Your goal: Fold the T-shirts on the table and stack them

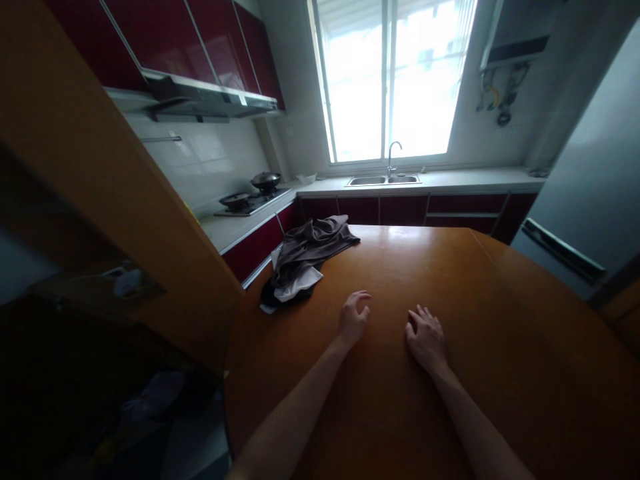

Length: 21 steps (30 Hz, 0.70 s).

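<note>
Both of my hands are over the brown wooden table (400,413), with nothing in them. My left hand (354,319) is turned on its side, thumb and fingers apart in a loose curve. To its right, my right hand (425,337) lies palm down with the fingers stretched forward. Beyond my left hand, at the table's far left edge, is a rumpled pile of cloth: a dark grey garment (320,241) on top, a white cloth (299,285) and a black cloth (273,293) showing beneath. Neither hand touches the pile.
Behind the table runs a white counter with a double sink (367,181) and a tap (390,160). Two lidded pans stand on the gas hob (250,205) at the left. A wooden partition (150,220) rises near the table's left edge; a fridge (585,173) stands right.
</note>
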Each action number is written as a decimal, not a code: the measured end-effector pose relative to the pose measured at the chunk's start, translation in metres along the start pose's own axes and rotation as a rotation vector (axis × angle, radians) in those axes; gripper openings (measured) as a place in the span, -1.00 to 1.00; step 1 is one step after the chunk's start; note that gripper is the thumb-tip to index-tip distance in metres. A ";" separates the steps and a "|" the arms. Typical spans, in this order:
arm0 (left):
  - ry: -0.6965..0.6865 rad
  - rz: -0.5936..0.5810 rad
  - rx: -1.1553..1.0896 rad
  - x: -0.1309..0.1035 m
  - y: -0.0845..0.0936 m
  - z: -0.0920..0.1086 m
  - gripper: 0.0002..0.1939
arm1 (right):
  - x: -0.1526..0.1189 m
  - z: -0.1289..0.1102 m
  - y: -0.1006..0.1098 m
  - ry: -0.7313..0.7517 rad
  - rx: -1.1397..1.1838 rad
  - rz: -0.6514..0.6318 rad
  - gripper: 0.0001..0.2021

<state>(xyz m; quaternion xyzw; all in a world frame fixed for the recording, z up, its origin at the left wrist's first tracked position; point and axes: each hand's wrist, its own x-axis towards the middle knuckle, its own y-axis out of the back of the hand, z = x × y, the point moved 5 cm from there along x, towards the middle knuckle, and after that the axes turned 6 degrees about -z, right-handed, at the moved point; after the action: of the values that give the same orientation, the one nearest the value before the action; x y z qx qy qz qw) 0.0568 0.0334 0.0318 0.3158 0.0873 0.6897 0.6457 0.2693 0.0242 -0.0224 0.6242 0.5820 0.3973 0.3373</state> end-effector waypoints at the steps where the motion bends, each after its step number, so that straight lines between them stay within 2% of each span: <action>1: -0.010 0.042 0.021 0.005 0.014 -0.002 -0.70 | 0.000 0.000 0.000 0.000 0.001 0.004 -0.53; 4: -0.036 0.135 0.181 0.019 0.060 -0.012 -0.67 | 0.000 0.001 0.000 0.006 -0.001 0.019 -0.53; 7: -0.030 0.204 0.458 0.031 0.109 -0.030 -0.57 | 0.001 0.002 -0.002 0.008 0.004 0.028 -0.55; 10: 0.127 0.310 0.716 0.037 0.157 -0.057 -0.34 | 0.002 0.002 -0.003 0.004 0.015 0.040 -0.55; 12: 0.249 0.367 0.794 0.037 0.183 -0.077 -0.19 | 0.002 0.003 -0.004 0.001 0.021 0.042 -0.55; 14: 0.314 0.375 0.810 0.037 0.201 -0.092 -0.15 | 0.003 0.003 -0.005 0.001 0.031 0.039 -0.55; 15: 0.322 0.367 0.807 0.037 0.207 -0.097 -0.19 | 0.003 0.003 -0.005 0.002 0.037 0.037 -0.55; 19: 0.282 0.340 0.782 0.040 0.220 -0.106 -0.61 | 0.004 0.002 -0.004 0.001 0.050 0.034 -0.56; 21: 0.258 0.339 0.777 0.044 0.222 -0.104 -0.70 | 0.004 0.001 -0.004 -0.002 0.051 0.035 -0.56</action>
<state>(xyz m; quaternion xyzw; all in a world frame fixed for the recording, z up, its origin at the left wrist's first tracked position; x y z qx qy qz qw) -0.1841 0.0716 0.0822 0.4564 0.3669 0.7355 0.3407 0.2686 0.0281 -0.0256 0.6431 0.5807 0.3874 0.3149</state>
